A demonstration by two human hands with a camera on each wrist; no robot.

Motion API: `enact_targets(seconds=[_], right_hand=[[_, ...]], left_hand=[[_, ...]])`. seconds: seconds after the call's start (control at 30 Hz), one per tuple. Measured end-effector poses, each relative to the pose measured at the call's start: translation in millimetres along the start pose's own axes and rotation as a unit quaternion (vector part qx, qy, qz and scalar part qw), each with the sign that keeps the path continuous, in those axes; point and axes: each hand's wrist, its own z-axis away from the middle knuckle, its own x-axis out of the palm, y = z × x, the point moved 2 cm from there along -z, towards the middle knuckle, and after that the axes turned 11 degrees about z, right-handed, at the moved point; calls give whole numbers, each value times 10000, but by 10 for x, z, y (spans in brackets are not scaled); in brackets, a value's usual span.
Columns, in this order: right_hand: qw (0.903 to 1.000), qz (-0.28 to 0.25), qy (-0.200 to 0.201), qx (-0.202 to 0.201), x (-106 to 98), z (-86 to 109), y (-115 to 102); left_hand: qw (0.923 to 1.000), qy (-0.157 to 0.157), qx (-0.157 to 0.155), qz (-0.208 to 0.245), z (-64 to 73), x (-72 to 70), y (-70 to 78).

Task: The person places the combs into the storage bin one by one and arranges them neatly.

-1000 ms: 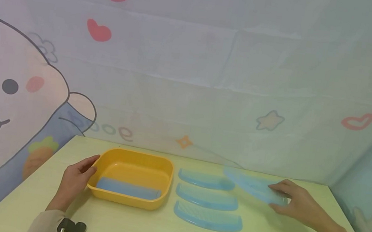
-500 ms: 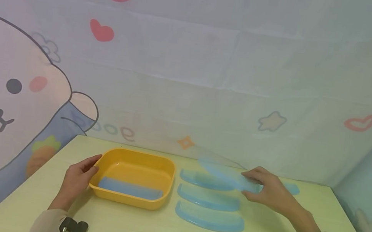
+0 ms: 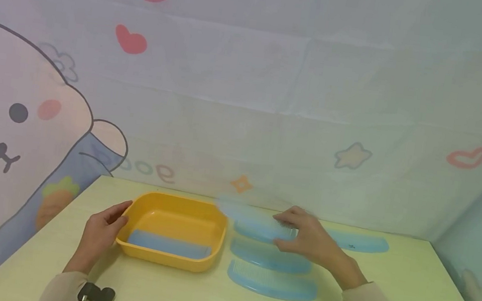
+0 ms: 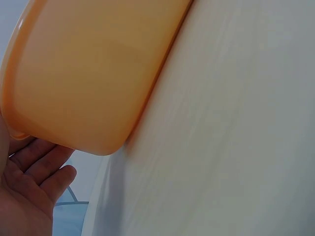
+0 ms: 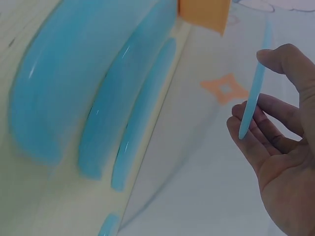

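Note:
My left hand (image 3: 97, 233) grips the left rim of a yellow plastic basin (image 3: 164, 259), thumb on the near side and fingers behind, as the left wrist view shows too. Inside the basin a blue comb (image 3: 166, 244) lies along the front wall. My right hand (image 3: 313, 242) pinches one end of another translucent blue comb (image 5: 253, 96) between thumb and fingers. This comb is raised above the table, its far end pointing left and overlapping the basin's right rim in the head view. Beneath it, three blue combs (image 3: 272, 284) lie in a column on the table.
One more blue comb (image 3: 362, 243) rests at the table's back right, partly behind my right wrist. A cloth backdrop (image 3: 247, 96) with printed hearts and a bear hangs right behind the pale yellow table (image 3: 186, 299). Black cameras are strapped at both wrists.
My right hand has carried the held comb leftward from the right side to over the column of combs, uncovering the comb at the back right. My left hand has stayed on the basin.

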Motion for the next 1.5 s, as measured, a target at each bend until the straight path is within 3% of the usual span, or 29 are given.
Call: enact_targets(seconds=[0.33,0.93,1.5], right_hand=[[9995,-123,-300,-21,249,-299,-340],[9961,39,-562,-676,588,-751,-655],[9909,179,-1165,-650,867,-961,-934]], left_hand=[[10000,17,41,-16,-1,-4,33],[9999,139,22,-70,-31,44,46],[9997,180,-125,-105,-39,51,56]])
